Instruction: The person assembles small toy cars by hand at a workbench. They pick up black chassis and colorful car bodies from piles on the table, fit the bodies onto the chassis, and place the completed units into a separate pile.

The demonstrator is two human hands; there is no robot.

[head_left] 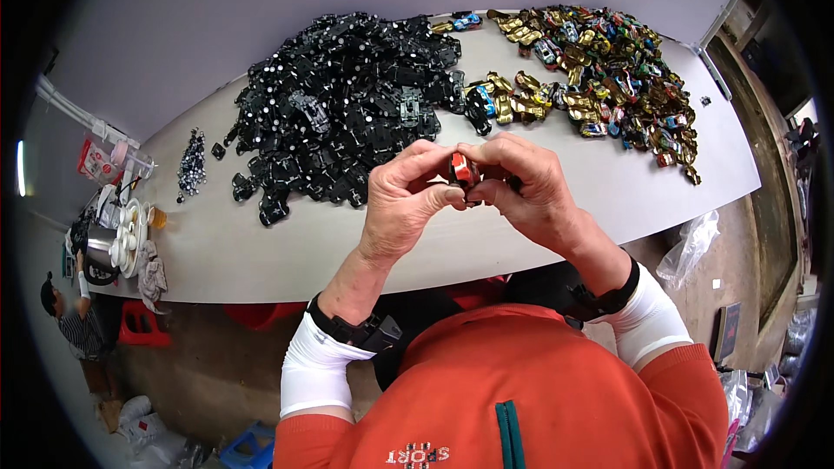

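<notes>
Red toy car (461,167): held between both hands above the bench (226,252), near the middle, with heaped black car bases (347,104) farther left and heaped gold and coloured car bodies (599,78) farther right.
Car's handling: probably light, stiff and rather slippery; small parts perhaps fragile; best pinched lightly along both sides.
Left hand (401,200): grip drawn nearly together on the car's left side, thumb nearer, index finger farther.
Right hand (532,181): grip likewise narrow, on the car's right side.
Pose: reaching from the near side, palms turned inward, fingers curled, fingertips almost meeting.
</notes>
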